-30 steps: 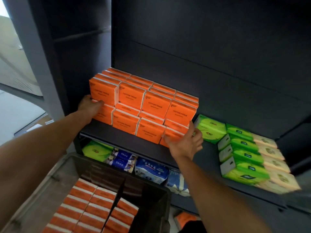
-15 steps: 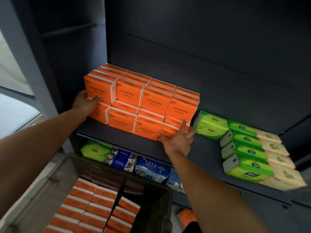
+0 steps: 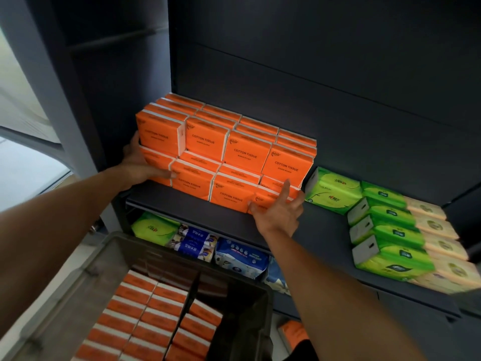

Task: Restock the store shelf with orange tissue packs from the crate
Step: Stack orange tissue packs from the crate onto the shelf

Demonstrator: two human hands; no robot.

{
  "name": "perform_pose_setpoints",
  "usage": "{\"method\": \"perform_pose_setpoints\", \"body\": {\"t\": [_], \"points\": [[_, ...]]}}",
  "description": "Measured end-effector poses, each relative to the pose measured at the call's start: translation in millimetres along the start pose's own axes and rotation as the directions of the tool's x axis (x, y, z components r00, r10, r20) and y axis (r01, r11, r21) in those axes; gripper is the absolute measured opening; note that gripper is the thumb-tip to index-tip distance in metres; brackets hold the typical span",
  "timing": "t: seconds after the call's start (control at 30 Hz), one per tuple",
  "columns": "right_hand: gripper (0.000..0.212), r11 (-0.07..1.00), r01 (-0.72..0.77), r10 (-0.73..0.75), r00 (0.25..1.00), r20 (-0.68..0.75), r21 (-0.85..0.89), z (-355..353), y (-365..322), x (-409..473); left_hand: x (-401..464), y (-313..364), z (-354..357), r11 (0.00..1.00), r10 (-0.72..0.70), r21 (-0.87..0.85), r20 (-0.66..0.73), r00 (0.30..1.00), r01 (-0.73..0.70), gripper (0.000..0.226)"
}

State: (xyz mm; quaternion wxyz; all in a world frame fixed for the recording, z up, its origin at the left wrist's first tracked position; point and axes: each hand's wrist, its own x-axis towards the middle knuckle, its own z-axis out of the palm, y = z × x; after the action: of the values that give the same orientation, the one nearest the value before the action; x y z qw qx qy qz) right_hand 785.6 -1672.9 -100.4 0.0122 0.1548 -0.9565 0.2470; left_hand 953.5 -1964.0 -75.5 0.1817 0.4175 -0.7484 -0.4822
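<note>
Orange tissue packs (image 3: 226,155) get squared near the shelf (image 3: 182,201) front edge by flat left hand (image 3: 138,165) and right hand (image 3: 278,212); next, probably grab more from the crate (image 3: 86,277).

Bare shelf (image 3: 325,230) between orange packs (image 3: 247,152) and green packs (image 3: 335,191); open above.

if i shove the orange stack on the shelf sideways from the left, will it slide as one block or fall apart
Probably not as one block: the orange tissue packs are separate, stacked two tiers high, so the upper tier may shift. The packs look light and soft-wrapped, likely yielding under pressure. The right hand braced flat on the far end should help.
</note>
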Motion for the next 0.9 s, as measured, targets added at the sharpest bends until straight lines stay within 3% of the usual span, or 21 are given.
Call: {"method": "perform_pose_setpoints", "body": {"t": [0.27,0.6,0.73,0.9], "points": [[0.113,1.000,0.000,0.000,1.000,0.015,-0.015,1.7,-1.9,-0.1,1.9,-2.3,7.5,0.999,0.049,0.008,-0.090,0.995,-0.049,0.131],[0.119,0.992,-0.066,0.069,0.997,0.027,-0.106,-6.0,-9.2,-5.7,-24.7,-2.3,15.2,0.990,0.049,0.143,-0.226,0.973,-0.017,0.138],[0.105,0.997,0.021,-0.026,0.998,-0.061,-0.076,-13.5,-11.6,-19.8,-52.4,-3.3,29.1,0.989,0.075,0.146,-0.266,0.961,-0.036,0.129],[0.072,0.985,0.170,-0.169,0.978,-0.120,-0.003,-18.1,-12.3,-42.9,-90.5,-7.7,50.4,0.976,0.180,0.175,-0.327,0.928,-0.128,0.102]]}}
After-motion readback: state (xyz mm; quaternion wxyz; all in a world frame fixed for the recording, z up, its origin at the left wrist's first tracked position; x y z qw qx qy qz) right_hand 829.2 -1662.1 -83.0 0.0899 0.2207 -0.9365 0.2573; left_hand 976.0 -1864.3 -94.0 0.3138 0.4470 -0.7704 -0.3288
